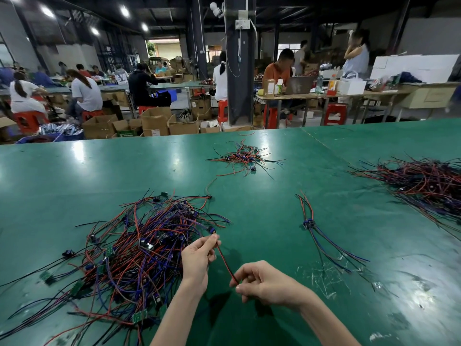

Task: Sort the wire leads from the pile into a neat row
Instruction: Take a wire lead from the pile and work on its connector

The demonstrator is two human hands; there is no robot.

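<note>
Head cam, fwd-down, close over table point(74, 171).

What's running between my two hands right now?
One red-and-black wire lead, pinched by the left hand and the right hand, seen in the head view.

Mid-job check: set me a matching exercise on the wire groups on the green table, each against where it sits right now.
Things
1. held lead
2. laid-out leads
3. small pile
4. big tangled pile

Places
A. far middle of the table
B. near left, beside the left hand
C. pinched between the left hand and the right hand
D. right of both hands, lying side by side

Pairs: 1-C, 2-D, 3-A, 4-B
</note>
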